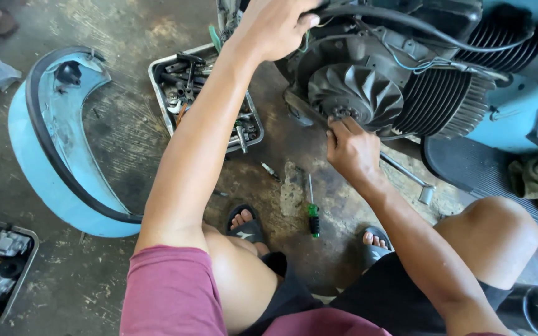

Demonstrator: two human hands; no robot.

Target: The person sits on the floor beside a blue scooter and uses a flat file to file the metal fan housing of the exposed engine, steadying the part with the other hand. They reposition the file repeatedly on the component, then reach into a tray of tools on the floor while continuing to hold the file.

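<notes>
Head view, looking down past bent knees and sandalled feet to a stained concrete floor. Left hand (275, 28) raised at the top edge, fingers curled over the upper part of the engine housing (344, 53) beside a black cable (406, 22); whether gripping or only resting, cannot tell. Right hand (351, 149) lower, fingers pinched closed at the hub of the black cooling fan (356, 93), fingertips touching its lower edge; anything held between them hidden. Finned cylinder (437, 102) just right of the fan, set in a light blue scooter body (518, 118). Metal wrench (409, 177) on the floor just beyond the right wrist. Green-handled screwdriver (312, 214) lying between the feet. Metal tray of tools (157, 81) left of the left forearm. Detached light blue side panel (51, 168) with black rim further left.
</notes>
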